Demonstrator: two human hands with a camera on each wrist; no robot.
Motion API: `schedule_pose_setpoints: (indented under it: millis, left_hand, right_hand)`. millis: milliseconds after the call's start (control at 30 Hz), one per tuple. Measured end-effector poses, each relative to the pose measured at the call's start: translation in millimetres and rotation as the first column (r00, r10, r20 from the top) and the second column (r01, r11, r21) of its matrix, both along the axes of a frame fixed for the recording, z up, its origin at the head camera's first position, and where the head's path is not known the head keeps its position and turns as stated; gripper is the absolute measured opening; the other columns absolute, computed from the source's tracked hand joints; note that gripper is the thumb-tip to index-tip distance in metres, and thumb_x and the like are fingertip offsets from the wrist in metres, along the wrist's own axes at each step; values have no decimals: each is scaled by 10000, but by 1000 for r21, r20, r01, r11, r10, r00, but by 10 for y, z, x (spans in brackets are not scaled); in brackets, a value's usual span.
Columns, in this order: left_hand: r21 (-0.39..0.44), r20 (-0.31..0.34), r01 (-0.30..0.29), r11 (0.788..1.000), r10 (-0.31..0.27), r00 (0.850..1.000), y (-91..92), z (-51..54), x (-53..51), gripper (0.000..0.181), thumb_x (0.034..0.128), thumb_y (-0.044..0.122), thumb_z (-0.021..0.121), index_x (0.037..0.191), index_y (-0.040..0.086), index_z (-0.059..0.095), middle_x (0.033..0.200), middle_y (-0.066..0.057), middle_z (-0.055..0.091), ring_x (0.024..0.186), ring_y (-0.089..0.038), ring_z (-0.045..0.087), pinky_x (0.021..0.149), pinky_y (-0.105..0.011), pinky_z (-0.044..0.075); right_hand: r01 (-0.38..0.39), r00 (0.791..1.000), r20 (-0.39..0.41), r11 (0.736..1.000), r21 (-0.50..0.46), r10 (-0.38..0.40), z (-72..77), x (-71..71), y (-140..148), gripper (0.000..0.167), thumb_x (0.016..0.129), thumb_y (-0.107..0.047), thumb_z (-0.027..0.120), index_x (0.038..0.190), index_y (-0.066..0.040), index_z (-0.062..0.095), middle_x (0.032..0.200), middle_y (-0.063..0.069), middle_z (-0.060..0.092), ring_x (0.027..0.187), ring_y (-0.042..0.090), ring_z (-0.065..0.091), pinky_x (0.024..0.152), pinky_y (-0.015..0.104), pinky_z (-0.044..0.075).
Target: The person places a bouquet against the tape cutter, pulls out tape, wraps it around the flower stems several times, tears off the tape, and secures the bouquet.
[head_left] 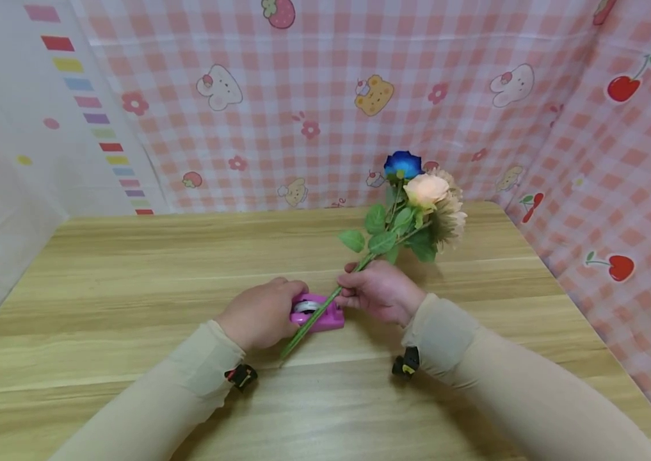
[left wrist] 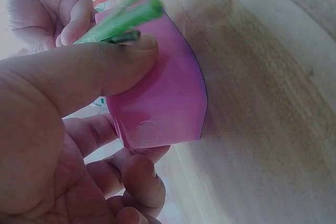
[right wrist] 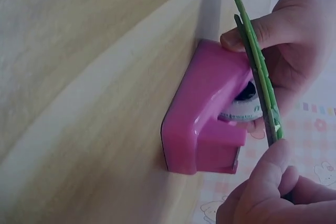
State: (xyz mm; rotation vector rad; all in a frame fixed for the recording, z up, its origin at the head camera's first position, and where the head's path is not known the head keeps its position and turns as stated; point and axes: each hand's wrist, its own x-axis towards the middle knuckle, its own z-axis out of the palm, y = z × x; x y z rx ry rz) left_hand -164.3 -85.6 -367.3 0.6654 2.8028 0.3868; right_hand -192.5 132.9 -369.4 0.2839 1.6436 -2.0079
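Observation:
A pink tape dispenser point(head_left: 333, 318) with a roll of tape point(right wrist: 242, 109) in it sits on the wooden table. My left hand point(head_left: 260, 314) grips its left end, the thumb on the near side and the fingers behind, as the left wrist view shows. My right hand point(head_left: 385, 291) pinches the green stems of a bunch of artificial flowers point(head_left: 427, 191), slanted above the dispenser. The blooms, one blue, one pale peach and a beige fluffy one, point up and right. Cut stem ends point(left wrist: 152, 9) pass just over my left thumb.
The wood-grain table point(head_left: 129, 275) runs up to a pink checked cloth point(head_left: 279, 153) at the back, with more cloth along the right. A white cloth with coloured bars point(head_left: 95, 118) hangs at the left. Each wrist wears a small black camera point(head_left: 241, 376).

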Motion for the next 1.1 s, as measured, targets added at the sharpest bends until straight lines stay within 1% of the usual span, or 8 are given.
schedule_pose_setpoints:
  millis: [100, 267, 400, 500, 600, 733, 900, 1100]
  left_hand:
    - [-2, -2, 1, 1000, -1, 1000, 6, 5, 0, 390, 937, 223, 761, 1303, 140, 657, 1053, -19, 643, 880, -167, 600, 848, -405, 566]
    - [-2, -8, 5, 1000, -5, 1000, 11, 19, 0, 364, 938, 226, 761, 1278, 148, 659, 1037, -13, 635, 872, -170, 595, 840, -407, 562]
    - [-1, -6, 6, 1000, -6, 1000, 15, 27, 0, 365, 932, 225, 768, 1272, 148, 659, 1034, -12, 634, 868, -172, 590, 839, -406, 561]
    - [0, 6, 1, 1000, -1, 1000, 16, 30, 3, 413, 911, 231, 796, 1289, 142, 655, 1052, -15, 640, 875, -171, 592, 847, -404, 560]
    - [-3, 18, -3, 1000, 3, 1000, 19, 27, 3, 475, 891, 248, 828, 1316, 138, 647, 1082, -20, 648, 887, -167, 596, 858, -401, 559]
    - [-11, 21, -3, 1000, 3, 1000, 22, 28, 5, 477, 890, 255, 835, 1312, 139, 645, 1079, -20, 647, 878, -168, 593, 852, -395, 556]
    - [-24, 5, -1, 1000, 1, 1000, 23, 26, 6, 441, 914, 225, 798, 1319, 136, 649, 1075, -26, 650, 877, -174, 594, 862, -400, 563]
    - [-36, -1, 3, 999, -3, 1000, 27, 44, 13, 483, 925, 220, 786, 1371, 117, 634, 1122, -47, 663, 918, -181, 613, 908, -419, 572]
  right_hand:
    - [-14, 1000, -17, 1000, 3, 14, 5, -1, 21, 274, 1023, 61, 552, 1253, 12, 411, 777, 71, 612, 701, 157, 652, 815, 297, 637]
    - [-24, 999, -36, 999, 24, 24, 3, -11, 48, 325, 1009, 72, 569, 1301, 55, 425, 776, 68, 608, 710, 151, 649, 823, 297, 637]
    - [-23, 999, -29, 999, 39, 24, -4, -28, 65, 246, 1015, 66, 569, 1240, 32, 478, 800, 65, 616, 741, 152, 642, 849, 307, 634]
    - [-35, 999, -22, 999, 34, 36, -7, -36, 70, 155, 1025, 65, 550, 1143, -16, 490, 802, 56, 611, 745, 147, 636, 889, 329, 628]
    - [-52, 998, -26, 998, 38, 53, -12, -40, 74, 127, 1038, 63, 525, 1111, -29, 478, 793, 46, 598, 729, 136, 633, 888, 333, 628]
    - [-49, 998, -33, 997, 61, 52, -15, -38, 76, 192, 1040, 62, 525, 1219, 17, 474, 783, 44, 595, 716, 131, 630, 855, 316, 634]
    - [4, 1000, -25, 996, 88, -2, -37, -46, 73, 385, 1020, 71, 565, 1385, 67, 440, 797, 57, 619, 734, 138, 649, 913, 338, 619]
    - [34, 999, -46, 994, 102, -29, -50, -51, 71, 411, 1027, 64, 555, 1414, 85, 419, 850, 59, 652, 754, 132, 645, 964, 365, 605]
